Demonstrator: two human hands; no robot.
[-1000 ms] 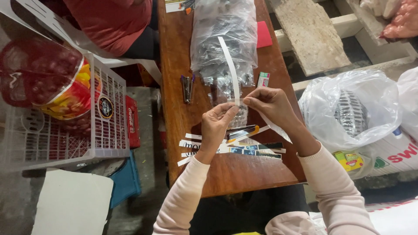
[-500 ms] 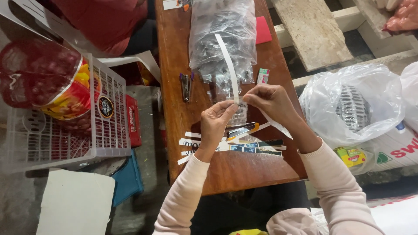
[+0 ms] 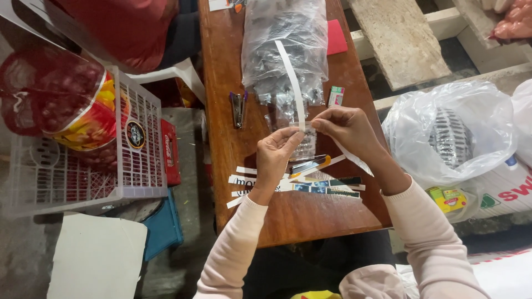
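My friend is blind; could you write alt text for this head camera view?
Over a wooden table, the left hand and right hand hold a small clear packet with a white paper strip; printed strips lie below, a stapler nearby.

Small packet (image 3: 303, 145) half-hidden btwn hands; contents unclear.

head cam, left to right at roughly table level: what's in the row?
White plastic crate → stapler → left hand → small clear packet pinched between both hands → right hand → clear plastic bag off the table's right edge.
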